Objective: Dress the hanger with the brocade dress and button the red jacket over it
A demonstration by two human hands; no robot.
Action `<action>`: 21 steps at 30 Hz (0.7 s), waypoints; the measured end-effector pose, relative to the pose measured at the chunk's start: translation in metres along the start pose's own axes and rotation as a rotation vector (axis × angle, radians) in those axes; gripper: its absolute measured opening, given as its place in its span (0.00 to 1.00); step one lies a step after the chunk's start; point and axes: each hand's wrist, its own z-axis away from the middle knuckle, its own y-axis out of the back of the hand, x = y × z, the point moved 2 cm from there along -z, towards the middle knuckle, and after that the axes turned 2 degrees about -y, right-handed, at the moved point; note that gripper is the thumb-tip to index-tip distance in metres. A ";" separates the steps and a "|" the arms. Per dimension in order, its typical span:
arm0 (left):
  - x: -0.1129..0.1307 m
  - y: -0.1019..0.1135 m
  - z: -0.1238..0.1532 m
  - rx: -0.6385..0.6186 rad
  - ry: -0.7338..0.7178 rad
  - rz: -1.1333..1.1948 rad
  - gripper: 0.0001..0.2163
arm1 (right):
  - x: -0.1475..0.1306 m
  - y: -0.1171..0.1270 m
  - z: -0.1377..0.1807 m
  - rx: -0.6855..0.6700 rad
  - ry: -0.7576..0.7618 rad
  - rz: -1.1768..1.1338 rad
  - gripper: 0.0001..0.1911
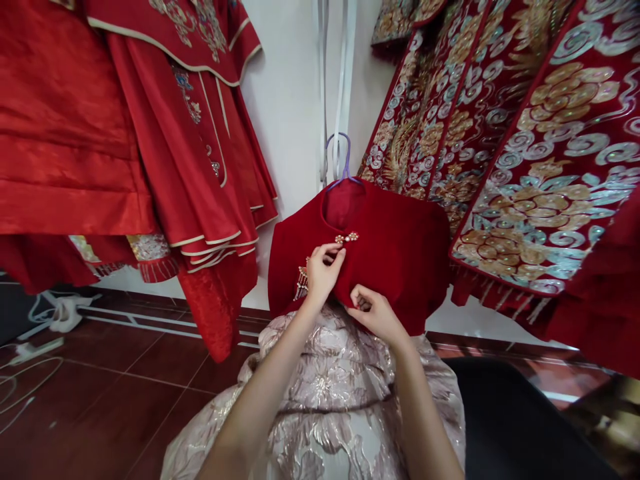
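Observation:
A short red velvet cape (405, 247) hangs on a purple hanger (346, 157), its front joined at the neck by a beaded clasp (347, 238). My left hand (323, 272) is just below that clasp, thumb and fingers pinched at the front edge of the velvet. Beside its wrist hangs a beaded tassel brooch (301, 283), partly covered by the hand. Lower and to the right, my right hand (376, 312) has its fingers curled and closed on the cape's front edge near the hem. Whatever small part lies between the fingertips is hard to make out.
Red garments (200, 147) hang at the left, and embroidered red and gold ones (530, 153) at the right. A shiny floral fabric (330, 393) lies below the cape. On the tiled floor are white cables (30, 393), a rack rail (135, 321) and pale shoes (66, 313).

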 end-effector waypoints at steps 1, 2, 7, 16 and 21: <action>0.008 -0.002 -0.005 -0.032 -0.090 -0.086 0.13 | 0.000 0.005 0.001 0.018 0.001 -0.001 0.09; 0.014 -0.003 -0.010 -0.065 -0.162 -0.179 0.13 | 0.000 0.009 0.001 0.035 -0.001 -0.001 0.09; 0.031 -0.001 -0.035 -0.223 -0.396 -0.555 0.11 | 0.002 0.026 0.005 0.097 -0.018 0.013 0.10; 0.038 0.010 -0.057 -0.410 -0.614 -0.737 0.08 | 0.001 0.040 0.012 0.132 -0.035 0.004 0.10; 0.047 0.005 -0.062 -0.469 -0.766 -0.762 0.04 | 0.001 0.046 0.014 0.135 -0.058 0.033 0.09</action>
